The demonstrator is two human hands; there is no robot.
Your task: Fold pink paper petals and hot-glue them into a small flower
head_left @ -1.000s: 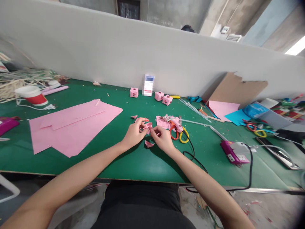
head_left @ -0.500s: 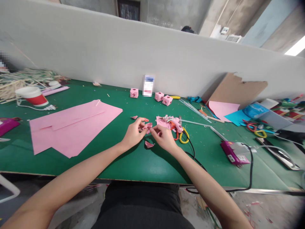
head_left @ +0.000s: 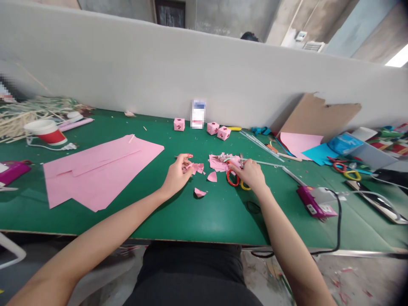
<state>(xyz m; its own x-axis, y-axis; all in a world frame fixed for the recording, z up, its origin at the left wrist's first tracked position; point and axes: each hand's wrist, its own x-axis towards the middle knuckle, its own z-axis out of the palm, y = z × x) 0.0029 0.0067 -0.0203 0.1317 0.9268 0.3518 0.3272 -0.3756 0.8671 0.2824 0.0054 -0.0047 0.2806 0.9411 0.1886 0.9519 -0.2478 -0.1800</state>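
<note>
My left hand [head_left: 177, 176] pinches a small folded piece of pink paper [head_left: 198, 168] above the green tabletop. My right hand [head_left: 252, 173] is closed round the handle end of a pink hot glue gun [head_left: 234, 160], which lies over pink paper scraps. Beneath it, scissors with a red handle loop [head_left: 232, 178] and a yellow one show in part. Between my hands lies a curved pink scrap [head_left: 212, 177], and a folded pink scrap [head_left: 199, 192] is closer to me.
Large pink paper sheets [head_left: 105, 178] cover the left side, near a paper cup [head_left: 47, 132]. Small pink paper cubes [head_left: 179, 124] stand along the partition. At right are a purple box [head_left: 314, 203] with cables, a phone-like slab [head_left: 372, 202] and cardboard [head_left: 318, 114].
My right hand has let go of the folded paper and moved right onto the glue gun. A curved pink scrap now lies between my hands. The left hand still holds the paper.
</note>
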